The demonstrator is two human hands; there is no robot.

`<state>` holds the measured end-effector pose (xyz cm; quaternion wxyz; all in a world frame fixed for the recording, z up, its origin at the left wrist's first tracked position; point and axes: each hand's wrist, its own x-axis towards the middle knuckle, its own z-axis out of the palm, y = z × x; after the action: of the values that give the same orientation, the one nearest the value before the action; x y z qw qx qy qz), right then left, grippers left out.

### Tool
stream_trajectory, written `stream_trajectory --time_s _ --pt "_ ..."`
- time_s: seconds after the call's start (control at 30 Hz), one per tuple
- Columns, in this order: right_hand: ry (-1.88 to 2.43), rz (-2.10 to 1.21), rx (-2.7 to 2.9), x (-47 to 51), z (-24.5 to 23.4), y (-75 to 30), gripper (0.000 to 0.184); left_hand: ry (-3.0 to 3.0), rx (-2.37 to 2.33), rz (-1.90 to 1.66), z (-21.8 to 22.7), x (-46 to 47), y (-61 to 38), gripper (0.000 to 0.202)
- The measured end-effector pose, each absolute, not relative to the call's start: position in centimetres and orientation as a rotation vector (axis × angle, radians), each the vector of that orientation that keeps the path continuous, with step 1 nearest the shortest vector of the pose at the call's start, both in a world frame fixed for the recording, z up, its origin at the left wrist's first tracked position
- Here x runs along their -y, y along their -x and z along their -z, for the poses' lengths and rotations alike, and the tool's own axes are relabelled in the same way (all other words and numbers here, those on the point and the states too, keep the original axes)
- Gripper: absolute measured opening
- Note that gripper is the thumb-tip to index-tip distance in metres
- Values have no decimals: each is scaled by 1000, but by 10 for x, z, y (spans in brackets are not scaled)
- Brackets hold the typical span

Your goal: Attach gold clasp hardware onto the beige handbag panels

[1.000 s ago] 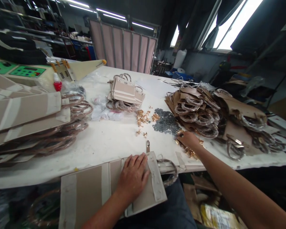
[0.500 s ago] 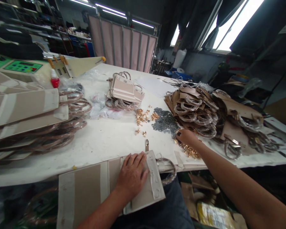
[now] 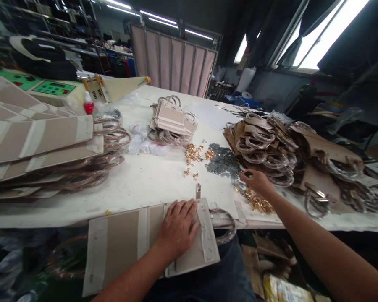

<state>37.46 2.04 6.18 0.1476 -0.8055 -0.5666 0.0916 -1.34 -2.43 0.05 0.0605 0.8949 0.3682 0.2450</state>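
Observation:
My left hand (image 3: 180,226) lies flat, fingers stretched out, on a beige bag panel (image 3: 119,243) with pale strips, which overhangs the table's front edge above my lap. A plastic-wrapped bag handle (image 3: 227,239) sticks out at the panel's right end. Just past its far edge a small metal clasp piece (image 3: 198,191) with a strap stands out. My right hand (image 3: 256,181) has its fingers bent together at the edge of a pile of gold metal fittings (image 3: 261,202), beside scattered dark grey small pieces (image 3: 222,161). Whatever its fingertips hold is too small to make out.
Stacked beige panels with wrapped handles (image 3: 44,138) fill the left side. Brown bag pieces (image 3: 264,138) are heaped at right. Further back lie a small bag stack (image 3: 171,119), gold fittings (image 3: 192,153), a red-and-white bottle (image 3: 88,104) and a machine with green panels (image 3: 53,88).
The whole view has shifted slightly, so things appear further right. My left hand stays on the panel; my right hand remains by the gold fittings, with its fingers bent.

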Motion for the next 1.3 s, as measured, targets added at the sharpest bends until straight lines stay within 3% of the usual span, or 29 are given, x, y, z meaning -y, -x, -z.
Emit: stream_trajectory --time_s 0.23,0.4,0.9,1.3 --pt "1951 -858 1633 -2 -95 -281 31 -2662 -1104 -667 -1 27 12 54" --pt "1697 -1142 1877 1 -85 -213 22 -2624 -1109 -668 -1 28 13 57" --pt "1760 -784 2131 4 -71 -196 18 -2550 -1113 -695 -1 27 13 62" --pt "1963 -731 2064 6 -64 -193 11 -2529 -1105 -729 -2 27 12 58"
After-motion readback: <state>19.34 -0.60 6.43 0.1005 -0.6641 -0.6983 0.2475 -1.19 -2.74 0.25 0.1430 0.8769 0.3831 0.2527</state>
